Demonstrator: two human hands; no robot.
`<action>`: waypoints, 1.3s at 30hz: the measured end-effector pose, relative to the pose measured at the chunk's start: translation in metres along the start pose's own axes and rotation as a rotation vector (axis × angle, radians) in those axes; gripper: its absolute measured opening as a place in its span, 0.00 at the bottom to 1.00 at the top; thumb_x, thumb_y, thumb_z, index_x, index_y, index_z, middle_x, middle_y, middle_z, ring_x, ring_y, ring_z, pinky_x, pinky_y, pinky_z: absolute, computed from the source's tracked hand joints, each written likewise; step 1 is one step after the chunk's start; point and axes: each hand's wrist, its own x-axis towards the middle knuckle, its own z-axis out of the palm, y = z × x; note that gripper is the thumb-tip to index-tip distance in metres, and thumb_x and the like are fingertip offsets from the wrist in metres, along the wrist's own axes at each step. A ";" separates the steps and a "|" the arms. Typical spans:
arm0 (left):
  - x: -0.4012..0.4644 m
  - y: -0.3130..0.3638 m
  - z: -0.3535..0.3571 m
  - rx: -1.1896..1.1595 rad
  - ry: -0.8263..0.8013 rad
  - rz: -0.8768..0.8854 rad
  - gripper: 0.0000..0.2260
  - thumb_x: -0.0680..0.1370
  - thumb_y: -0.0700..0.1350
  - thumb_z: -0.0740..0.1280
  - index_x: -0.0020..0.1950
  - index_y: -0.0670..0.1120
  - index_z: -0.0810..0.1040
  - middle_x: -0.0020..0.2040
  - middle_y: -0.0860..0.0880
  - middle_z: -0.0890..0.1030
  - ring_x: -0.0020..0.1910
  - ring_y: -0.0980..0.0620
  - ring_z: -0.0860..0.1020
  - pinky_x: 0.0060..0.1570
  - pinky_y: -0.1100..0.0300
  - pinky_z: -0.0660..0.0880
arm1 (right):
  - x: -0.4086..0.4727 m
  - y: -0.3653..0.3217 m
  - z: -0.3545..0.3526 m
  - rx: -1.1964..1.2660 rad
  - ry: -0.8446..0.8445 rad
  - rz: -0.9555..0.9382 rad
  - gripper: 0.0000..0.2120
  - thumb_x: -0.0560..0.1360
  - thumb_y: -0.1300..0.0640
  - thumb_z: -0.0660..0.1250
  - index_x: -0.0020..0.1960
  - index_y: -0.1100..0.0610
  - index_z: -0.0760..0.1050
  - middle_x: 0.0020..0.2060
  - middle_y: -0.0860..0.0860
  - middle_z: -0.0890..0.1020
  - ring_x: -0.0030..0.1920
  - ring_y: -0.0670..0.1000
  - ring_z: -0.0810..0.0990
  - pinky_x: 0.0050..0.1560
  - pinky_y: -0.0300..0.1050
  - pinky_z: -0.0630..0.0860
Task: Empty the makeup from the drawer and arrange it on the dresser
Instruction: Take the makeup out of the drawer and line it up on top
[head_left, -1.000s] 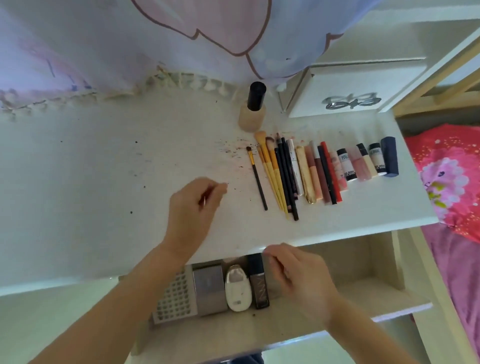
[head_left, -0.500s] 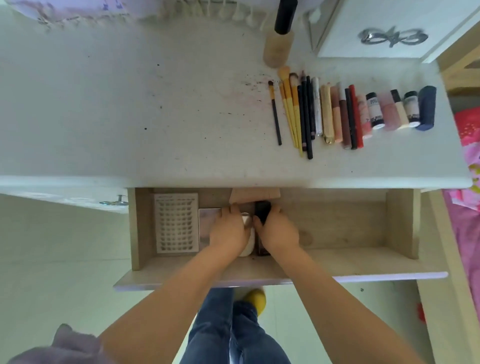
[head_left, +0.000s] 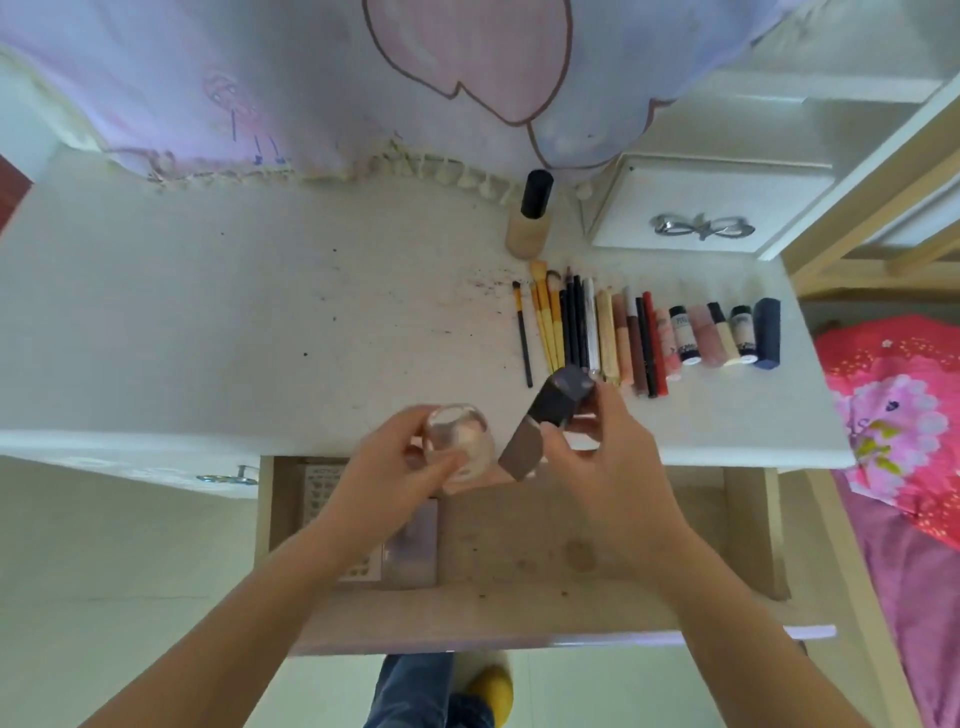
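White dresser top (head_left: 260, 338) waits; her left hand (head_left: 395, 467) wraps a clear round case (head_left: 457, 441), her right hand (head_left: 602, 452) pinches a dark tube (head_left: 545, 421), both above the open drawer (head_left: 571, 545); a rushed put-down could knock the neat row (head_left: 649, 338).

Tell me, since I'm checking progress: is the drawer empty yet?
Not empty. The open drawer holds a gridded tray and a grey case, partly hidden by the left hand.

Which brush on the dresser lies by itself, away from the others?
The thin black-handled brush, at the left end of the row. A gap separates it from the yellow-handled brushes, which lie bunched together.
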 end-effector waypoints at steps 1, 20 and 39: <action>0.021 0.011 -0.011 -0.022 0.081 0.036 0.12 0.72 0.46 0.72 0.54 0.55 0.76 0.47 0.58 0.80 0.45 0.63 0.77 0.44 0.72 0.74 | 0.019 -0.014 -0.006 0.022 0.049 -0.038 0.15 0.73 0.53 0.69 0.49 0.37 0.65 0.45 0.34 0.76 0.48 0.30 0.76 0.40 0.24 0.73; 0.217 0.005 -0.026 0.027 0.253 0.039 0.23 0.73 0.48 0.70 0.66 0.48 0.68 0.58 0.51 0.75 0.55 0.55 0.73 0.54 0.61 0.72 | 0.181 -0.039 0.032 -0.133 0.269 -0.074 0.23 0.75 0.52 0.66 0.67 0.55 0.66 0.60 0.50 0.75 0.56 0.46 0.74 0.54 0.41 0.74; -0.033 -0.125 0.047 0.886 -0.298 -0.086 0.23 0.81 0.47 0.53 0.76 0.51 0.53 0.76 0.50 0.55 0.74 0.52 0.56 0.73 0.54 0.52 | 0.011 0.117 0.111 -0.930 -0.418 -0.168 0.29 0.79 0.63 0.53 0.77 0.52 0.49 0.76 0.52 0.56 0.76 0.57 0.53 0.75 0.58 0.47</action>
